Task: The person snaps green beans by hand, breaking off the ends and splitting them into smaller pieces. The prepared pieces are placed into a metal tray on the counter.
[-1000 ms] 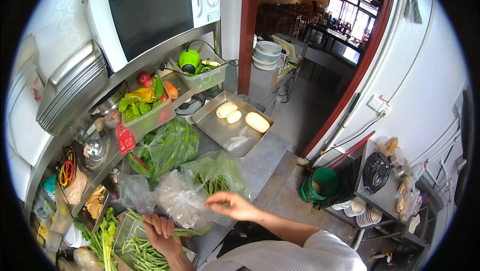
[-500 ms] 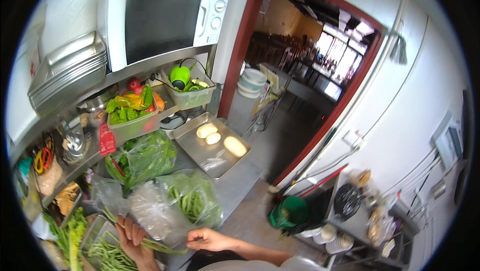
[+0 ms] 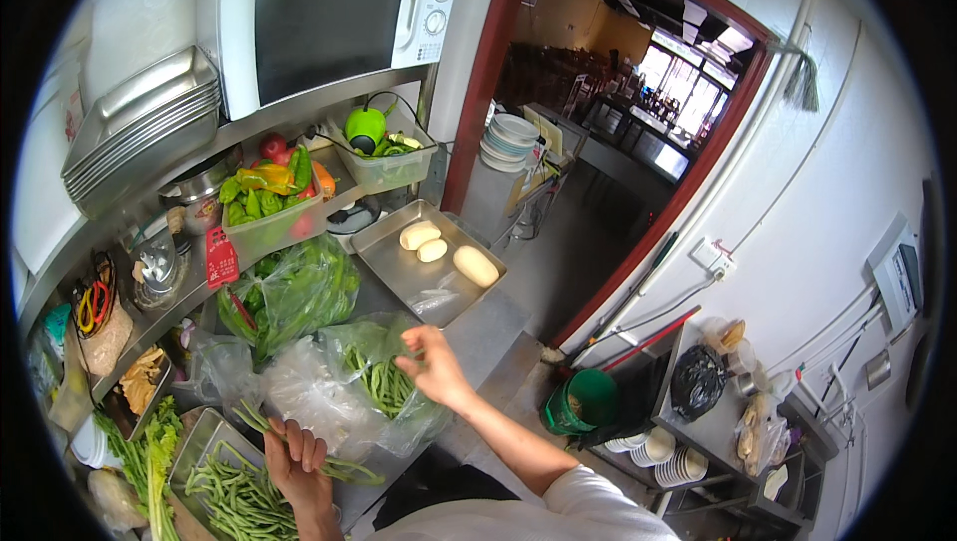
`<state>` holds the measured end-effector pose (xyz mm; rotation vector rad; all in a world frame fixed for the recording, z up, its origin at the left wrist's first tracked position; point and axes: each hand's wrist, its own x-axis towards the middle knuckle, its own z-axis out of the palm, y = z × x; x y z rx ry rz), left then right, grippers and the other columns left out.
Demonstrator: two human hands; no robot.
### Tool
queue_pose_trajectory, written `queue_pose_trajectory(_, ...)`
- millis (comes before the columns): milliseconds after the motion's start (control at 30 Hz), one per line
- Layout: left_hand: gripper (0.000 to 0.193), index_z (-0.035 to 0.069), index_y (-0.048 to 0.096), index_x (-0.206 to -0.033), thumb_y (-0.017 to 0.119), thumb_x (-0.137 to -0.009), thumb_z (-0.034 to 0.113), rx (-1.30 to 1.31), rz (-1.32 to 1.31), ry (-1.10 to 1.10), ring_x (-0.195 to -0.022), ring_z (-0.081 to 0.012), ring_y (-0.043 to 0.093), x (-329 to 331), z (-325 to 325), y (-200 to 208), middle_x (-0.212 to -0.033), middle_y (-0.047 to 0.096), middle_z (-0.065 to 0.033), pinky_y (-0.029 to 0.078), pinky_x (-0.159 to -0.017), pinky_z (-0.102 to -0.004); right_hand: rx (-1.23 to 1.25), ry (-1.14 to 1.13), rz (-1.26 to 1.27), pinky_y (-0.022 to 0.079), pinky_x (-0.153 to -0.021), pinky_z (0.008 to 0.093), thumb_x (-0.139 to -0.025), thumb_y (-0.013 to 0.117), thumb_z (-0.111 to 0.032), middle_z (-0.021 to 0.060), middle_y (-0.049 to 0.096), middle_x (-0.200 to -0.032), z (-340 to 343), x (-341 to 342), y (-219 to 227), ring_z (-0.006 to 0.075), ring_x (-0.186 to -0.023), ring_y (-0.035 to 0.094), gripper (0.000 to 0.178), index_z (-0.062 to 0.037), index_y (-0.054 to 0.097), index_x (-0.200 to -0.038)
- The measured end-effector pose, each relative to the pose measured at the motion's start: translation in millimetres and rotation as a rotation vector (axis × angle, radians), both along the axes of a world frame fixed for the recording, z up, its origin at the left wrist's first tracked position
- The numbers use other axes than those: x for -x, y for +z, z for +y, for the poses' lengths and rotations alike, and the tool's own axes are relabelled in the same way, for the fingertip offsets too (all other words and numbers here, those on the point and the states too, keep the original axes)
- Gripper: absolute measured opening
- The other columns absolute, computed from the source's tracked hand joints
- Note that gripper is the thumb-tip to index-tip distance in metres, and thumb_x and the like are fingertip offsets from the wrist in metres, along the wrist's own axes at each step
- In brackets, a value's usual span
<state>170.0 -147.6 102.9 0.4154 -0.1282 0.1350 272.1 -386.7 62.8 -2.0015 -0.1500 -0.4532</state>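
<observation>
Low at the left, my left hand (image 3: 296, 456) is closed around a few long green beans (image 3: 351, 471), whose ends stick out on both sides of the fist. Beneath it, a metal tray (image 3: 191, 433) holds a pile of cut green beans (image 3: 234, 491). My right hand (image 3: 436, 369) is over a clear plastic bag (image 3: 424, 426) of whole green beans (image 3: 377, 388). Its fingers are bent with a gap between thumb and forefinger, and nothing shows between them. Whether the fingertips touch the bag I cannot tell.
Behind the bags lies a metal tray (image 3: 449, 307) with peeled pale vegetables (image 3: 476, 266). Bagged leafy greens (image 3: 289, 297) and celery (image 3: 159, 471) sit left. A shelf carries a tub of peppers (image 3: 274, 232) below a microwave (image 3: 329, 27). On the floor right stands a green bin (image 3: 580, 401).
My right hand has risen away from beside the held beans to above the bag, and its pinched fingers have parted. My left hand still grips its beans, shifted slightly right in the picture.
</observation>
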Motion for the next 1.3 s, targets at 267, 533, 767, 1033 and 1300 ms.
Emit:
queue_pose_trajectory(267,0.021,0.004,0.045,-0.105,0.035,-0.107,0.023,0.206,0.067,-0.082,-0.053,-0.0080,0.029,-6,1,-6,-0.072,0.034,-0.0013,0.035,-0.050,-0.0241,-0.383,1.284,0.646,0.045,-0.084,0.0320,-0.107,0.029,-0.041,0.0075,0.062,-0.088,55,77,-7,0.0170,-0.084,0.058,0.052,0.0016,0.060,-0.103)
queue_pose_trajectory(533,0.019,0.005,0.043,-0.103,0.037,-0.107,0.022,0.379,0.101,-0.210,-0.052,-0.0083,0.030,-21,-4,-14,-0.071,0.034,-0.0011,0.033,-0.049,-0.0234,-0.611,1.247,0.781,0.038,-0.051,0.0217,-0.106,0.033,-0.042,-0.0025,0.048,-0.063,59,104,9,0.0069,-0.053,0.042,0.047,-0.0017,0.055,-0.098)
queue_pose_trajectory(767,0.019,0.006,0.046,-0.103,0.042,-0.105,0.024,0.221,0.032,-0.125,-0.053,-0.0080,0.029,-35,-18,-22,-0.071,0.035,-0.0001,0.030,-0.051,-0.0229,-0.799,0.942,0.831,0.026,-0.047,0.0214,-0.106,0.033,-0.043,-0.0073,0.032,-0.062,50,99,-7,0.0042,-0.052,0.028,0.042,-0.0095,0.047,-0.083)
queue_pose_trajectory(1033,0.022,0.009,0.051,-0.103,0.051,-0.102,0.031,-0.234,0.046,0.133,-0.054,-0.0083,0.029,-34,-51,-40,-0.068,0.037,0.0017,0.028,-0.054,-0.0257,-1.136,0.571,0.995,0.018,-0.042,0.0214,-0.105,0.040,-0.041,-0.0096,0.031,-0.059,49,89,-34,0.0035,-0.046,0.024,0.034,-0.0123,0.049,-0.089)
queue_pose_trajectory(1300,0.025,0.010,0.051,-0.103,0.043,-0.104,0.033,-0.087,-0.007,-0.241,-0.056,-0.0112,0.040,-24,-71,-23,-0.067,0.044,-0.0007,0.037,-0.057,-0.0288,-1.246,0.325,0.969,0.041,-0.047,0.0260,-0.104,0.040,-0.039,-0.0008,0.048,-0.068,-11,42,-81,0.0101,-0.055,0.046,0.033,-0.0090,0.050,-0.097)
